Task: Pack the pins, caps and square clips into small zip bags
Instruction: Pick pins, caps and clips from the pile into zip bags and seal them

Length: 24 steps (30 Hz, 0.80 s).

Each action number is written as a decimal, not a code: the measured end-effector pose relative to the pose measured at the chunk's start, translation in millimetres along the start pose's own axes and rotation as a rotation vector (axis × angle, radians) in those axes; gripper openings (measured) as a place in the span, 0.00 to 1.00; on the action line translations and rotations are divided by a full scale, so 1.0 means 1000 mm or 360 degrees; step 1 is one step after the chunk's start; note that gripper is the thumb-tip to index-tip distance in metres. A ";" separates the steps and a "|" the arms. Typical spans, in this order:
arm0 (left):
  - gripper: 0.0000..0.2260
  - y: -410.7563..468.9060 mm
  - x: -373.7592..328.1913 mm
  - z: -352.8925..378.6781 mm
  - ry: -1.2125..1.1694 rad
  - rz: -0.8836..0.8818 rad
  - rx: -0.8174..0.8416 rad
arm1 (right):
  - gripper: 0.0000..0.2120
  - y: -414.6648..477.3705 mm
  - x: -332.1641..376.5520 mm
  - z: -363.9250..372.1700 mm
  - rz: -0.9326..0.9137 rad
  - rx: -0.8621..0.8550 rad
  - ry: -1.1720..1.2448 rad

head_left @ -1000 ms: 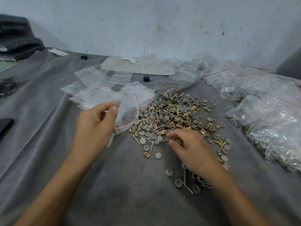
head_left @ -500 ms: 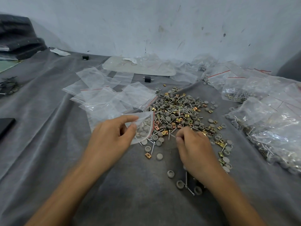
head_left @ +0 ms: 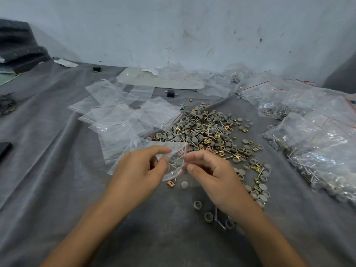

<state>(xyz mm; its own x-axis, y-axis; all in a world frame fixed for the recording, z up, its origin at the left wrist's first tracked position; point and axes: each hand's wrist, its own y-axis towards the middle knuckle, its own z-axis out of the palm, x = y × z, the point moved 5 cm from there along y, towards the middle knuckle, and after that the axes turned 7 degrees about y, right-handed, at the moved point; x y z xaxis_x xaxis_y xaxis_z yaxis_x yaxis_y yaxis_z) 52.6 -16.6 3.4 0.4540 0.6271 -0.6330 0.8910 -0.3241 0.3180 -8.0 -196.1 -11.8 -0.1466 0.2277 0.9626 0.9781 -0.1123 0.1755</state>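
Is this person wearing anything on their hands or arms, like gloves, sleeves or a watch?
No. The left hand and the right hand are bare, with no gloves and no rings on the fingers that show. The left forearm and the right forearm are bare down to the picture's lower edge: no sleeve, watch or wristband is in view. The nails look short.

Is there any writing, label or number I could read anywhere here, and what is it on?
No text here can be read.
On the pale flat sheet by the wall: faint marks, too blurred to read.
On the small zip bag that the left hand pinches: a red seal strip only, no print visible.
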 end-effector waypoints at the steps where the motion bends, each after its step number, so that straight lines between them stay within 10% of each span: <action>1: 0.08 0.001 0.001 -0.001 -0.0025 -0.0013 -0.0023 | 0.11 0.000 0.000 0.001 0.0021 0.0024 -0.0004; 12: 0.10 0.013 0.021 -0.029 -0.0650 -0.0378 -0.0364 | 0.11 0.010 -0.013 0.008 -0.0149 0.0173 -0.1168; 24: 0.09 0.012 0.022 -0.024 -0.0659 -0.0406 -0.0287 | 0.08 0.017 -0.010 0.022 -0.0186 0.0224 -0.1337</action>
<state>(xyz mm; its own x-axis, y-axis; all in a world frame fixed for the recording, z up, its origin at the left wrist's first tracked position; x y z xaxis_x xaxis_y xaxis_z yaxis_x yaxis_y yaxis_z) 73.9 10.1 10.0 0.2145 0.3256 -0.9209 0.9764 -0.0472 0.2107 12.9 -178.5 -23.2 -0.1434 0.8772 0.4581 0.9809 0.0647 0.1832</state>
